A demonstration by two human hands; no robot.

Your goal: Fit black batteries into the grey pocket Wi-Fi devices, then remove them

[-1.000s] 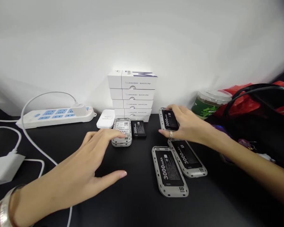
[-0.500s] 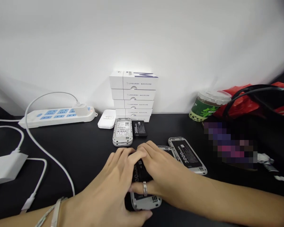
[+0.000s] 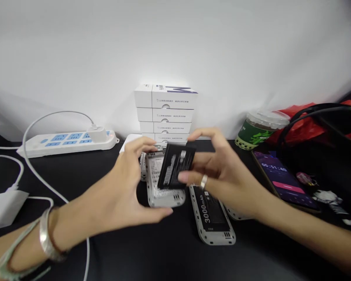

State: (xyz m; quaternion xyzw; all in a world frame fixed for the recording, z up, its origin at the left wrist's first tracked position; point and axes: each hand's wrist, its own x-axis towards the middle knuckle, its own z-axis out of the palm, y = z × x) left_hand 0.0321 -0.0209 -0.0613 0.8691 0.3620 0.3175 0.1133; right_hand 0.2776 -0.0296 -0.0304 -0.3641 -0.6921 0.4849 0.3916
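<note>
Nearest, a bracelet [image 3: 48,236] circles the left wrist, and a case [image 3: 203,228] with a 3000mAh battery seated in it lies on the table [image 3: 152,246] at six o'clock from the right hand [image 3: 225,179]; part of a third case [image 3: 236,215] shows at its three o'clock. A little farther, the right hand pinches a loose battery [image 3: 175,168], thumb on the printed face, other fingers behind it, forefinger raised; a ring [image 3: 204,182] sits on this hand. The battery is at nine o'clock from the right hand and three o'clock from the left hand [image 3: 121,185], tilted in front of an open case [image 3: 166,201] whose label shows; whether the two touch I cannot tell. The left hand curves wide around that case, fingers at its far end and thumb by its near end; how firmly they press is unclear. A charger [image 3: 6,208] lies at nine o'clock from the left hand, a phone [image 3: 283,177] at three o'clock from the right. Beyond, a power strip [image 3: 70,142] is at ten o'clock from the left hand, a cup [image 3: 257,132] near one o'clock from the right, and stacked boxes [image 3: 166,113] stand at twelve from the battery, before the wall [image 3: 169,43].
</note>
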